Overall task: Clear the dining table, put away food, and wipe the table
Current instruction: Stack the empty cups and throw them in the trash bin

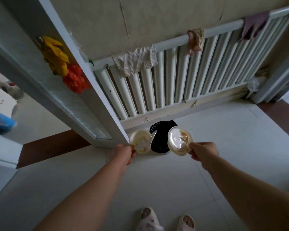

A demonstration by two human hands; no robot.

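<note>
Two used takeaway bowls, one in each hand, held above one black rubbish bag [160,139] on the floor.
Two plastic bags hang on the door frame at left, one yellow bag [54,55] and one orange bag [74,79]. The left hand [123,153] pinches the rim of a cream bowl [139,140] holding crumpled tissue. The right hand [203,153] curls its fingers on the rim of a lidded bowl [179,142] smeared with food. Behind, three cloths drape the radiator [173,77] – two slippers show below.
</note>
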